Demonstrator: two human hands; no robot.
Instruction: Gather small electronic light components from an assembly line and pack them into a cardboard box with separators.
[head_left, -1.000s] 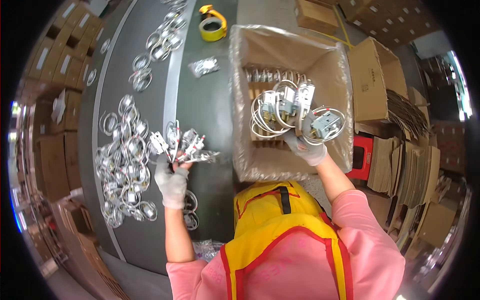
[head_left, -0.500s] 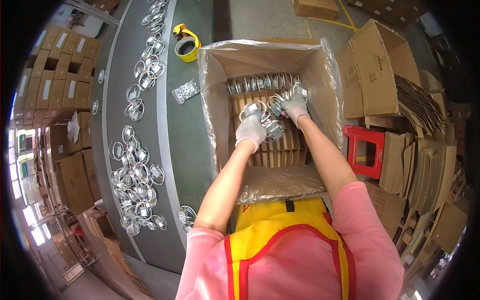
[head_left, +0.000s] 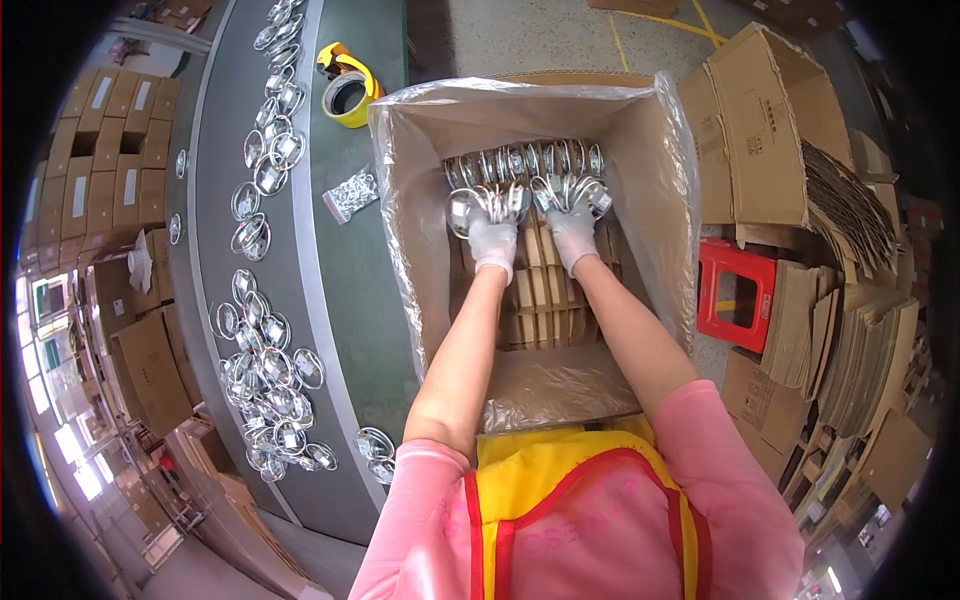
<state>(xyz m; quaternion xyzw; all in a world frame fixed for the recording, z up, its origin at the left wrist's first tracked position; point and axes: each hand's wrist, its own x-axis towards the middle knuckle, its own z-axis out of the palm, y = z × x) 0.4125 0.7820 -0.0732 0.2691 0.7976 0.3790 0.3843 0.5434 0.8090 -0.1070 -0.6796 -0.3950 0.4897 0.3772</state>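
Both gloved hands are inside a plastic-lined cardboard box. My left hand is closed on several wire coils with small silver units, fanned out at the left of the second row. Close beside it, my right hand grips another bunch of wire coils at the right. Just beyond, a row of the same coils stands on edge along the box's far side. Cardboard dividers with narrow slots show between and below my forearms. My fingertips are partly hidden by the coils.
Left of the box runs a grey conveyor bearing piles of coils. A yellow tape dispenser and a bag of small parts lie on its green side strip. At right stand a red stool, an open carton and stacked cardboard.
My left hand has moved forward and left, level with the right hand. The loose coils have gone from over the near dividers into two bunches against the far row. My view has shifted slightly.
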